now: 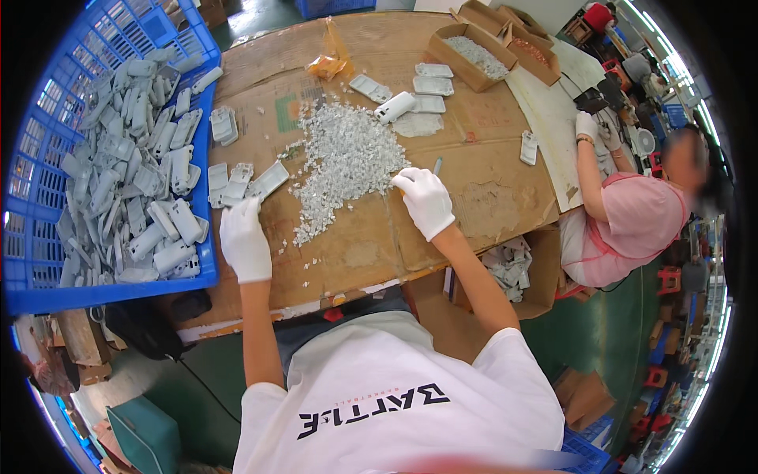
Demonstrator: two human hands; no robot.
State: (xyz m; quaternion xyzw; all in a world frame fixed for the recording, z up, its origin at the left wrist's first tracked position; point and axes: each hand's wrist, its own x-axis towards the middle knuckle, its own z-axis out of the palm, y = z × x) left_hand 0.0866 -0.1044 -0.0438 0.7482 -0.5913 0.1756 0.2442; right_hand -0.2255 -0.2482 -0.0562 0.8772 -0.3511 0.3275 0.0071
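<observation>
My left hand [246,243], in a white glove, has its fingers closed at the near end of a tilted white plastic casing [269,180]. Two more casings [237,185] lie flat beside it. On the right, my gloved right hand [426,205] is closed at the edge of a heap of small whitish pieces [347,150]. A bit of orange shows at its fingertips; what it belongs to is hidden. Against the top of this hand a short grey rod [437,165] sticks up. Beyond the heap, one casing [396,107] leans among several others [433,85].
A blue crate [207,261] full of white casings stands at the left. Cardboard trays [472,77] of small parts sit at the back right of the cardboard-covered table [497,178]. A box [545,268] of white parts stands below its edge. A co-worker [632,213] works at the right.
</observation>
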